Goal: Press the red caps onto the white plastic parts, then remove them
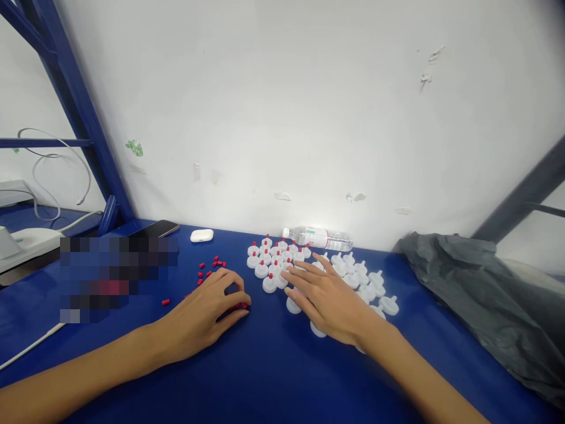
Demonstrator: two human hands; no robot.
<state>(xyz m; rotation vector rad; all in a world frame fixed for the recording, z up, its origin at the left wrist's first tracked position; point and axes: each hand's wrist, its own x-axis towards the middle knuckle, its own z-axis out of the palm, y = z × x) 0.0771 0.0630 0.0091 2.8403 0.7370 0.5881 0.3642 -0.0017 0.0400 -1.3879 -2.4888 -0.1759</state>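
On the blue table (pixel 273 377), the left hand (pixel 207 315) is curled palm down over a few small red caps (pixel 241 305), fingertips bunched on them; more red caps lie scattered just beyond its knuckles. The right hand (pixel 329 300) lies flat with fingers spread, resting on the white discs (pixel 353 277), its fingertips touching the red-capped discs (pixel 273 256) clustered between both hands, near the wall
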